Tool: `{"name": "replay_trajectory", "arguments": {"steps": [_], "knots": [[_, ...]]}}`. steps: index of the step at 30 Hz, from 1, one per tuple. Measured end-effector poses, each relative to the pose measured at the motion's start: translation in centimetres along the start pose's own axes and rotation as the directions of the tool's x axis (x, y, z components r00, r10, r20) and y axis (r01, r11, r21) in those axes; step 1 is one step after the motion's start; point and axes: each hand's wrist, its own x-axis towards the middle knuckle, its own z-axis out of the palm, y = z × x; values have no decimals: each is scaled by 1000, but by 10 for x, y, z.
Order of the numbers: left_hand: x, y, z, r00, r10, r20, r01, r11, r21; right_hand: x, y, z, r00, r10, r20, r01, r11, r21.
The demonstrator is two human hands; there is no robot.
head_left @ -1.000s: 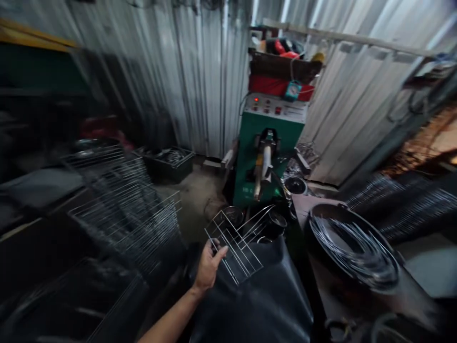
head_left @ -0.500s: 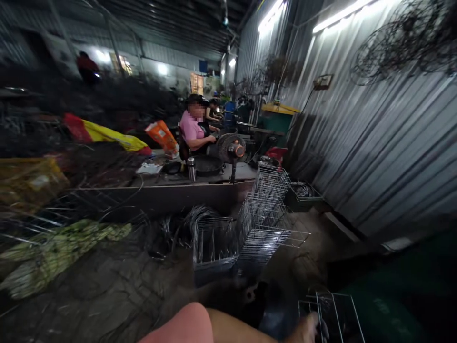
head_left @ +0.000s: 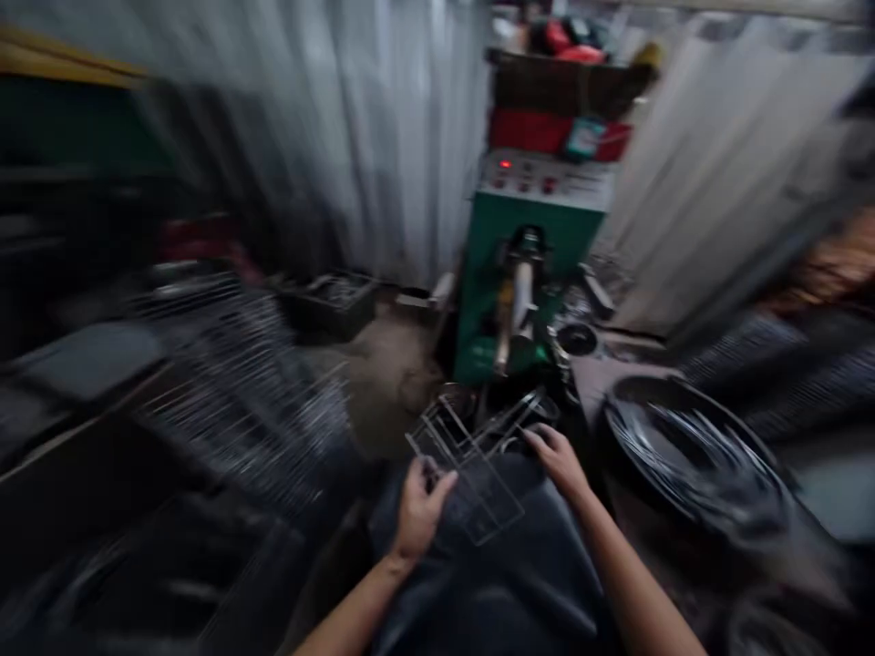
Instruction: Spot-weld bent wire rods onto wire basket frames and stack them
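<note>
The whole view is motion-blurred. A flat wire frame (head_left: pixel 471 469) lies tilted across the person's lap, over a dark apron (head_left: pixel 492 565), with its far end reaching toward the base of a green machine (head_left: pixel 526 246). The left hand (head_left: pixel 418 512) is at the frame's near side, its fingers curled narrowly around the wires. The right hand (head_left: pixel 559 460) is at the frame's far right end, its fingers slightly spread and lying on or just beside the wires; the blur hides whether they grip. Beyond the hands, the machine has a control panel (head_left: pixel 543 180) with a lit red lamp and stands against a corrugated metal wall (head_left: pixel 348 118). To the right, a black round pan (head_left: pixel 690 456) holding coiled wire sits on a brown tabletop (head_left: pixel 594 383). To the left stands a large stack of wire frames (head_left: pixel 252 401), with a black crate (head_left: pixel 332 305) on the floor beyond it.
</note>
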Motion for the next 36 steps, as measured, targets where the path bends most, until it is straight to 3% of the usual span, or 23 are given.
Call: {"name": "replay_trajectory", "arguments": {"steps": [3, 8, 17, 24, 36], "knots": [[7, -9, 3, 998, -44, 45, 47, 997, -61, -12, 1, -15, 998, 44, -52, -31, 972, 233], [4, -16, 7, 993, -64, 95, 73, 993, -90, -1, -2, -9, 995, 97, -7, -82, 877, 474], [12, -3, 17, 981, -179, 73, 187, 975, -119, 13, -1, 1, 999, 16, -51, 12, 867, 499], [18, 3, 16, 982, -182, 59, 188, 975, -119, 25, -9, 8, 998, 55, 18, -53, 748, 662], [27, -9, 25, 979, -202, 39, 205, 966, -156, 38, -6, 13, 990, 135, -48, -65, 721, 689]]}}
